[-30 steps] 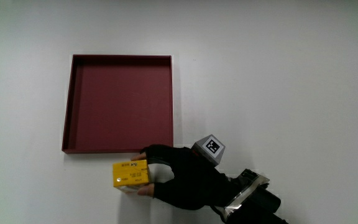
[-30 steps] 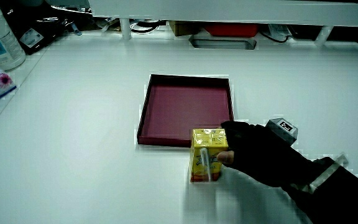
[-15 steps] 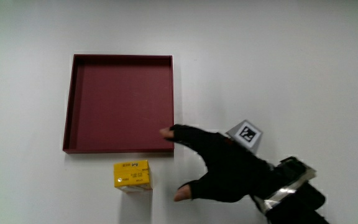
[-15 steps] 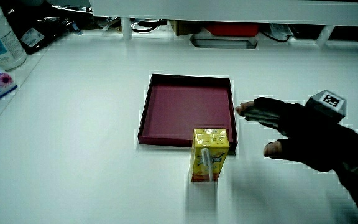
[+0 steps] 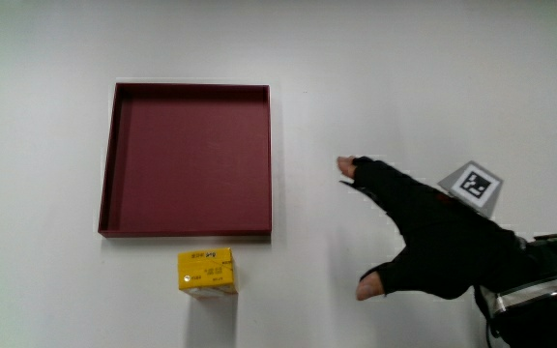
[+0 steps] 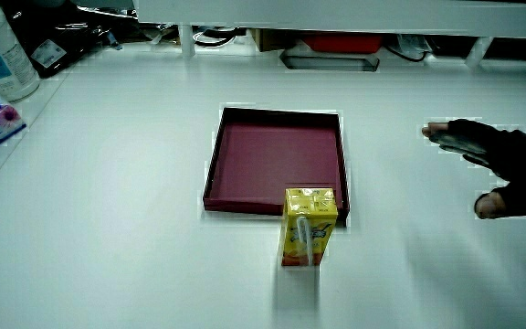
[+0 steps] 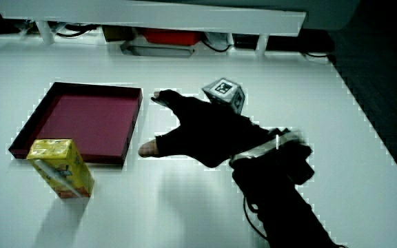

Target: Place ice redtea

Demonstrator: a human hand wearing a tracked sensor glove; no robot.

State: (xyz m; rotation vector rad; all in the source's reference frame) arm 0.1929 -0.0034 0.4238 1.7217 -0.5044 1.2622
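Released a second ago, the yellow ice redtea carton (image 5: 207,272) is left standing on the white table (image 5: 433,87), just beside the near rim of the shallow dark-red square tray (image 5: 186,159). The black-gloved hand (image 5: 431,242) has been drawn well away from the carton, over bare table beside the tray, fingers spread and nothing held.

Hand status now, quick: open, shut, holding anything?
Hand: open, fingers spread, holding nothing, over bare table beside the dark red tray. The yellow drink carton stands on the table, free of the hand.
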